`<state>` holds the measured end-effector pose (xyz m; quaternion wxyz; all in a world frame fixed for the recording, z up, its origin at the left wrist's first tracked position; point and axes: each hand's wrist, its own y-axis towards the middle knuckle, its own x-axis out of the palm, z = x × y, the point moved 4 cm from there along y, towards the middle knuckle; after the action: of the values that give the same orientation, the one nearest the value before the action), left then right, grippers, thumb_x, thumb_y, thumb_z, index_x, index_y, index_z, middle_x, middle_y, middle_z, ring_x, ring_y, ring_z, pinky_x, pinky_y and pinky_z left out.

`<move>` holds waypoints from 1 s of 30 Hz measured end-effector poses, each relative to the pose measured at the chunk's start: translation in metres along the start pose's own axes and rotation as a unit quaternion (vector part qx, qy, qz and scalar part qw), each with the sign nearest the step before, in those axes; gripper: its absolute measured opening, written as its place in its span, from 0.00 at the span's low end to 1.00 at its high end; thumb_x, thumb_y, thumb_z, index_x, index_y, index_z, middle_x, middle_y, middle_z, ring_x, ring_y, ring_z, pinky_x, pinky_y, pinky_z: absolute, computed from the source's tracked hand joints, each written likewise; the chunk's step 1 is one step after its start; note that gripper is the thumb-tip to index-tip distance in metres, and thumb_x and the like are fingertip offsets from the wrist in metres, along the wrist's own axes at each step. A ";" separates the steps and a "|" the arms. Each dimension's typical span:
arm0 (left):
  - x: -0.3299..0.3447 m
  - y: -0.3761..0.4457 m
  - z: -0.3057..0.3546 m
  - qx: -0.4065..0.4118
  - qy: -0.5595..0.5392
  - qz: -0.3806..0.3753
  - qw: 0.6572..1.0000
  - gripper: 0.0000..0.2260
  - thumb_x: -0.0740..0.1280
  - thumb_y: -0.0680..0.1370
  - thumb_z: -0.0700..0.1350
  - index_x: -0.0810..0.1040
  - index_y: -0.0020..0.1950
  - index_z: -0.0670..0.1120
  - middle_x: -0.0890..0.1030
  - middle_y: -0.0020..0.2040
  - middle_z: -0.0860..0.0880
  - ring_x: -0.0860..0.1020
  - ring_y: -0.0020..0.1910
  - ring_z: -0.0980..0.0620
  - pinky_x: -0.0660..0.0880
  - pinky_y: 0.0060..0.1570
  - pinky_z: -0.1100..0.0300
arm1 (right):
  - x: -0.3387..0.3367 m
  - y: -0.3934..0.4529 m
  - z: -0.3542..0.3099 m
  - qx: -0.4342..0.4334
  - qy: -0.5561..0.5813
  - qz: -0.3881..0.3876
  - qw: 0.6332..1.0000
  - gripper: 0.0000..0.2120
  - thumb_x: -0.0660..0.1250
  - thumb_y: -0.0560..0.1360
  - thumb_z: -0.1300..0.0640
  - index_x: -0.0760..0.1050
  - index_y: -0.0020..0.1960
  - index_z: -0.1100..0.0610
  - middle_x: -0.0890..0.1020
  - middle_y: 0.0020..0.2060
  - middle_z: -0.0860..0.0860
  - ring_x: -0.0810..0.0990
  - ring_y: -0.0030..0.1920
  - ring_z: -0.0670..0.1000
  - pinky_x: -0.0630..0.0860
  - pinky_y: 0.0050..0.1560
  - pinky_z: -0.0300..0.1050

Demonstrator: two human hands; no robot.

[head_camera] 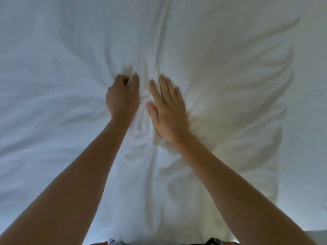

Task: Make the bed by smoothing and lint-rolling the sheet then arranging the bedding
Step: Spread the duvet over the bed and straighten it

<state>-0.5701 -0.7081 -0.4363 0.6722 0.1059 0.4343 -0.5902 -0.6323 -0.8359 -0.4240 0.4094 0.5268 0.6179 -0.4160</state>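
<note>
A white sheet (221,55) fills nearly the whole view, creased in a long ridge that runs from the top centre down between my hands. My left hand (122,96) has its fingers curled into a bunch of the sheet just left of that ridge. My right hand (168,110) lies flat on the sheet right of the ridge, fingers straight and spread, pressing the cloth. Fan-shaped wrinkles spread out to the right of it. No lint roller is in view.
The near edge of the bed lies at the bottom of the view, with a bit of my clothing (113,242) below it. A grey strip of floor (318,235) shows at the bottom right corner.
</note>
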 end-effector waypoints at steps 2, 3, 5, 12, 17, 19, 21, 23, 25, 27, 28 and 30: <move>0.002 -0.018 -0.007 0.011 -0.007 0.004 1.000 0.16 0.58 0.81 0.52 0.71 0.40 0.42 0.72 0.31 0.49 0.72 0.37 0.43 0.62 0.36 0.56 | 0.006 -0.048 -0.017 0.020 0.002 -0.027 0.999 0.25 0.50 0.82 0.50 0.62 0.75 0.60 0.60 0.75 0.60 0.56 0.77 0.57 0.54 0.75 0.56; -0.002 -0.023 -0.010 0.013 -0.022 0.018 0.999 0.15 0.58 0.81 0.50 0.69 0.41 0.42 0.72 0.31 0.48 0.71 0.37 0.42 0.60 0.36 0.56 | 0.010 -0.069 -0.029 0.018 0.010 -0.045 0.999 0.25 0.51 0.82 0.49 0.62 0.75 0.59 0.59 0.76 0.60 0.54 0.77 0.57 0.54 0.75 0.58; -0.017 -0.023 -0.020 0.015 -0.018 0.069 0.997 0.12 0.56 0.82 0.47 0.70 0.45 0.41 0.76 0.37 0.41 0.71 0.39 0.39 0.59 0.37 0.56 | 0.017 -0.107 -0.057 -0.019 0.028 -0.087 0.996 0.25 0.51 0.82 0.48 0.62 0.76 0.57 0.57 0.76 0.59 0.52 0.78 0.57 0.52 0.75 0.58; -0.033 -0.025 -0.030 -0.015 0.065 0.114 0.991 0.12 0.55 0.80 0.44 0.72 0.59 0.42 0.81 0.50 0.38 0.76 0.51 0.37 0.67 0.44 0.51 | 0.026 -0.176 -0.115 -0.227 -0.027 -0.218 0.949 0.25 0.51 0.82 0.44 0.60 0.76 0.54 0.57 0.77 0.54 0.50 0.77 0.56 0.47 0.75 0.55; -0.029 -0.085 -0.063 -0.069 0.067 0.085 0.992 0.15 0.59 0.78 0.51 0.74 0.56 0.42 0.80 0.51 0.40 0.76 0.52 0.39 0.69 0.48 0.51 | -0.022 -0.153 -0.031 -0.004 0.039 -0.012 0.999 0.24 0.56 0.78 0.47 0.70 0.71 0.56 0.67 0.72 0.61 0.63 0.74 0.61 0.56 0.72 0.61; -0.025 -0.123 -0.087 -0.057 0.062 0.074 0.994 0.13 0.60 0.79 0.51 0.72 0.49 0.41 0.77 0.44 0.39 0.74 0.45 0.39 0.66 0.43 0.50 | -0.040 -0.157 0.042 0.121 -0.047 0.031 0.991 0.27 0.56 0.77 0.45 0.66 0.74 0.54 0.64 0.74 0.62 0.61 0.74 0.63 0.55 0.72 0.61; -0.024 -0.158 -0.114 -0.055 0.074 0.082 0.992 0.12 0.61 0.80 0.50 0.69 0.44 0.42 0.73 0.39 0.42 0.70 0.40 0.42 0.63 0.39 0.53 | -0.045 -0.188 0.112 0.228 -0.088 0.004 0.970 0.29 0.52 0.78 0.43 0.62 0.76 0.52 0.59 0.76 0.61 0.57 0.75 0.63 0.51 0.73 0.62; -0.024 -0.184 -0.136 -0.055 0.079 0.088 0.991 0.14 0.62 0.79 0.52 0.67 0.40 0.43 0.70 0.35 0.44 0.68 0.38 0.45 0.61 0.38 0.55 | -0.039 -0.248 0.150 0.283 -0.089 -0.011 0.955 0.28 0.48 0.80 0.44 0.59 0.77 0.53 0.58 0.76 0.62 0.56 0.76 0.64 0.52 0.74 0.62; -0.029 -0.199 -0.149 -0.049 0.042 0.070 0.995 0.17 0.64 0.76 0.53 0.64 0.34 0.44 0.65 0.30 0.47 0.66 0.35 0.48 0.61 0.36 0.54 | -0.024 -0.317 0.152 0.264 -0.091 -0.025 0.960 0.27 0.45 0.82 0.47 0.55 0.78 0.56 0.55 0.76 0.64 0.53 0.76 0.63 0.50 0.75 0.61; -0.039 -0.211 -0.160 -0.065 -0.003 0.045 0.997 0.17 0.67 0.74 0.53 0.68 0.32 0.44 0.68 0.27 0.49 0.69 0.32 0.52 0.64 0.33 0.54 | -0.013 -0.367 0.142 0.243 -0.090 -0.048 0.965 0.27 0.45 0.82 0.48 0.51 0.78 0.58 0.52 0.77 0.64 0.49 0.77 0.62 0.46 0.76 0.59; -0.045 -0.219 -0.165 -0.081 -0.007 0.032 0.996 0.16 0.67 0.73 0.53 0.72 0.33 0.43 0.72 0.25 0.50 0.71 0.29 0.55 0.67 0.31 0.56 | -0.011 -0.383 0.138 0.244 -0.089 -0.047 0.964 0.27 0.45 0.83 0.49 0.51 0.79 0.58 0.52 0.77 0.64 0.49 0.77 0.62 0.46 0.76 0.59; -0.059 -0.237 -0.177 -0.112 0.011 0.014 0.993 0.17 0.67 0.73 0.54 0.73 0.32 0.42 0.74 0.22 0.51 0.73 0.24 0.55 0.68 0.28 0.59 | -0.010 -0.402 0.128 0.250 -0.083 -0.048 0.963 0.26 0.47 0.83 0.50 0.52 0.79 0.58 0.53 0.76 0.64 0.50 0.77 0.61 0.48 0.76 0.60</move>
<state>-0.8568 -0.6170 -0.4132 0.6831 0.0426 0.5041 -0.5268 -1.0207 -1.0000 -0.4220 0.2937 0.5459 0.4827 -0.6187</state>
